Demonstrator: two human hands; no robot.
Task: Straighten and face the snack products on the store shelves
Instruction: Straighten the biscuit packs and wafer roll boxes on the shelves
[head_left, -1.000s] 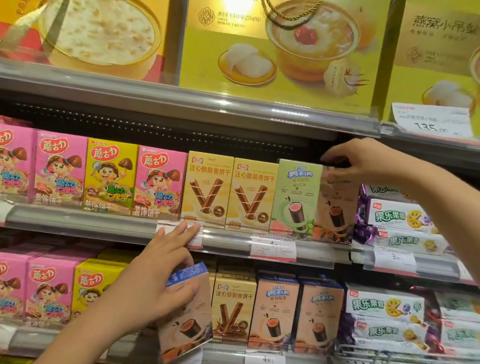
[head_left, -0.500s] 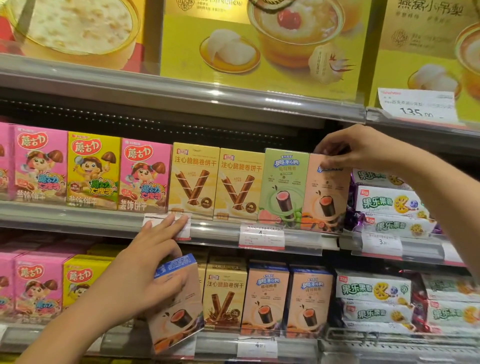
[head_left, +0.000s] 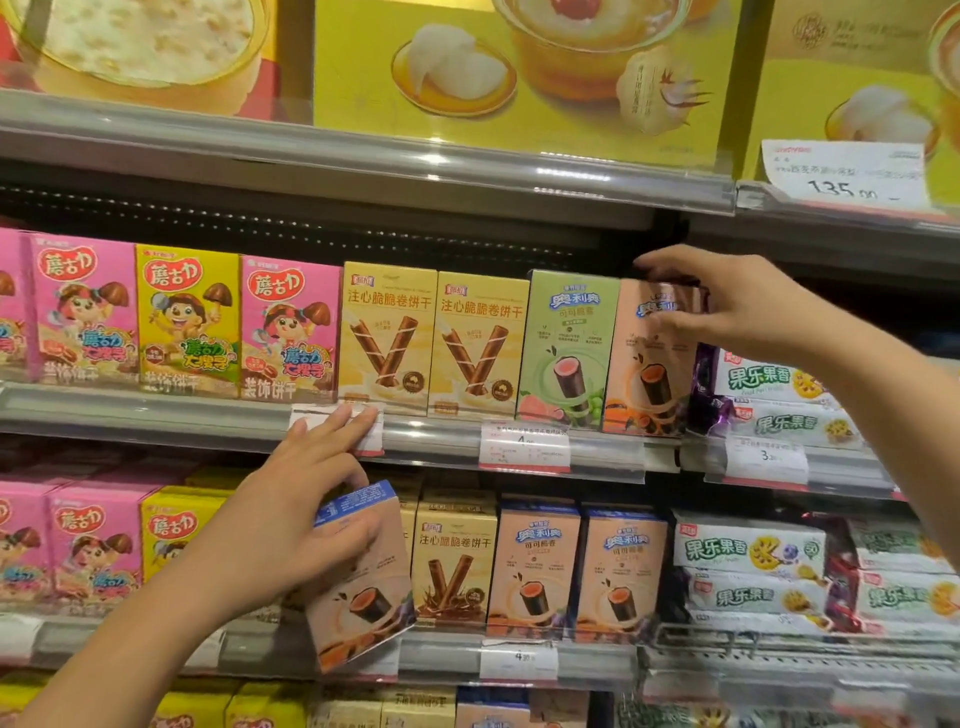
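On the middle shelf (head_left: 156, 410) stand snack boxes in a row. My right hand (head_left: 727, 306) grips the top of a peach-coloured wafer-roll box (head_left: 649, 374) at the row's right end, next to a green box (head_left: 569, 353). That peach box stands upright, facing front. My left hand (head_left: 291, 525) holds a second peach box with a blue top (head_left: 363, 587), tilted, in front of the lower shelf. Its straight fingers reach up to a price tag (head_left: 371, 439) on the middle shelf rail.
Two yellow wafer boxes (head_left: 436, 338) and pink and yellow mushroom-biscuit boxes (head_left: 187, 317) fill the middle shelf's left. White cookie packs (head_left: 763, 384) are stacked at the right. The lower shelf holds matching peach boxes (head_left: 576, 566). Large yellow gift boxes (head_left: 519, 73) sit above.
My right hand has slid down over the front top of the peach box and squared it beside the green box. My left hand stays with its tilted box.
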